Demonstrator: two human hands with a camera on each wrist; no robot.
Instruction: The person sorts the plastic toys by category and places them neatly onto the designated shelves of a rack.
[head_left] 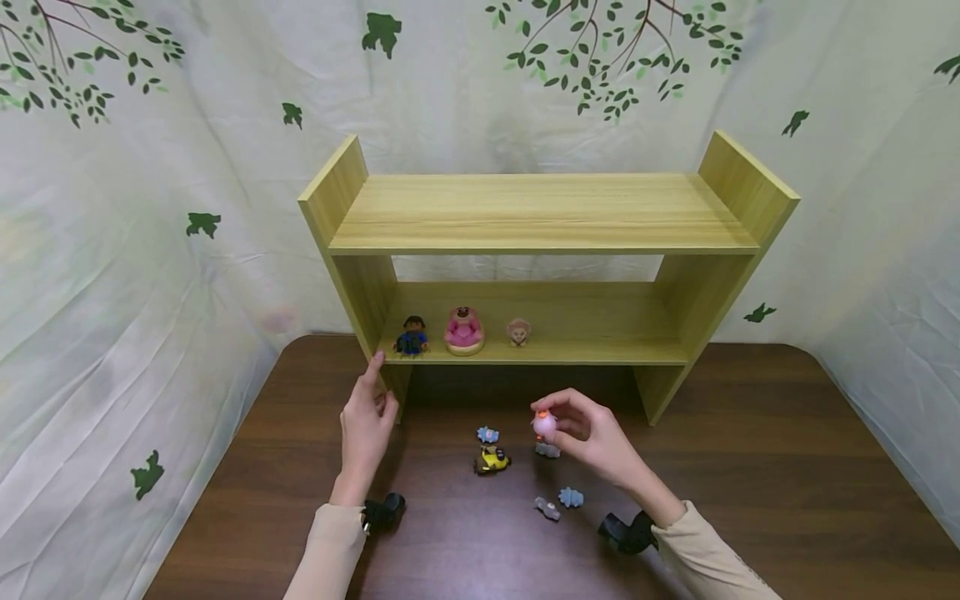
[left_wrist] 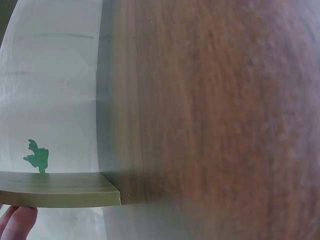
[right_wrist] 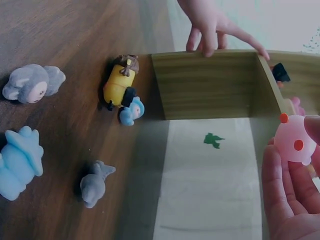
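My right hand (head_left: 588,433) pinches a small round pink toy figure (right_wrist: 295,139) with orange spots between thumb and fingers, held above the table in front of the shelf. My left hand (head_left: 365,421) touches the front edge of the shelf's left side panel (right_wrist: 205,85), its index finger stretched toward the middle board. On that board of the wooden shelf (head_left: 540,212) stand a dark-haired figure in blue (head_left: 412,337), a pink bear figure (head_left: 464,332) on a round base and a small pale-pink figure (head_left: 518,332).
Below, on the brown table (head_left: 247,508), lie a yellow toy vehicle (head_left: 492,460) beside a small blue figure (head_left: 487,434), another blue figure (head_left: 572,497) and a grey figure (head_left: 547,508). A second grey figure (head_left: 547,450) lies under my right hand. A leaf-printed cloth (head_left: 202,150) surrounds the table.
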